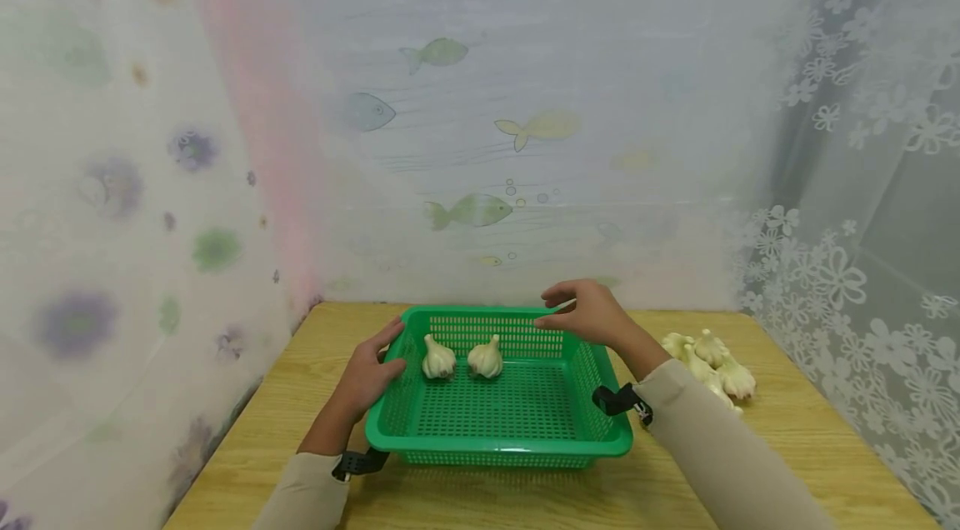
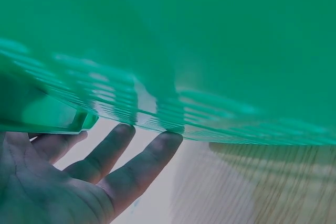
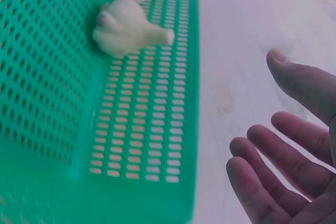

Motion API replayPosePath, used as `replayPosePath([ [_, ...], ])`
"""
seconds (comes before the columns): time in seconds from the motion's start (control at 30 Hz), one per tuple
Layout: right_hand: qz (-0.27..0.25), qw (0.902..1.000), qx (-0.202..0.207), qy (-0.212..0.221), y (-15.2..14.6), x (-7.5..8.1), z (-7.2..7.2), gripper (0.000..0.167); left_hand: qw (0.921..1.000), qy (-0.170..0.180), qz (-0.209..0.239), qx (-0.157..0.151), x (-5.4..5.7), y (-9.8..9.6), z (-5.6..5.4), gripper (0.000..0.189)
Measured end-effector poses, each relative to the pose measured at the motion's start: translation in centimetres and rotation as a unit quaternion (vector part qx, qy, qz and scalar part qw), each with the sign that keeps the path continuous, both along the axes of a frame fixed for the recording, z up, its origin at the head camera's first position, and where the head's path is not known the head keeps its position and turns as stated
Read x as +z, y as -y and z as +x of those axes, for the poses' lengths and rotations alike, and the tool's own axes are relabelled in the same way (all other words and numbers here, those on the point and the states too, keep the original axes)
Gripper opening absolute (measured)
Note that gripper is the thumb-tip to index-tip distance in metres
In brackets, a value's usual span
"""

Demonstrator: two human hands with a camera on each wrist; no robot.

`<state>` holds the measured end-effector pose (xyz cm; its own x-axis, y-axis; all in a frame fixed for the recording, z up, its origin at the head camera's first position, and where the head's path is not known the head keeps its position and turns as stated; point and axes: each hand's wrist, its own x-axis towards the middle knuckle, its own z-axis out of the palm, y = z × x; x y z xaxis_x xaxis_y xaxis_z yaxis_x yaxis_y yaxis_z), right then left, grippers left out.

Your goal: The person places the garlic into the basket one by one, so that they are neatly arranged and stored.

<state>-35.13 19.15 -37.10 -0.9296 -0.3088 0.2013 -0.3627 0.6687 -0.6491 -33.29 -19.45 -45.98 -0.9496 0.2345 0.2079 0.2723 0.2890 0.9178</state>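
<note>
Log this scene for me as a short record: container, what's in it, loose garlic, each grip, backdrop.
Container: green basket, slotted, on a wooden table
Contents: two garlic bulbs, left bulb and right bulb, near the far wall, stems up
Loose garlic: pile right of the basket, partly hidden; count unclear
Left grip: holds the basket's left rim, thumb inside
Right grip: empty, near the far right corner
Backdrop: fish-print curtain

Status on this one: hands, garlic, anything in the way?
Left hand gripping green basket at left rim; right hand empty, near far rim. Two garlic bulbs inside, garlic pile outside, right. No obstruction visible.
</note>
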Motion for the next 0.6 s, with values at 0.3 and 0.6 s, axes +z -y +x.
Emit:
replayPosePath([
  [0.3,-0.018,0.9993,-0.007,-0.030,-3.5,-0.1,1.3,0.053,1.0000,-0.001,0.003,-0.002,-0.4,0.2,-0.1,0.070],
  [0.6,-0.021,0.9975,-0.032,-0.060,-6.9,-1.1,3.8,0.055,1.0000,-0.007,0.001,-0.002,-0.2,0.1,-0.2,0.070],
])
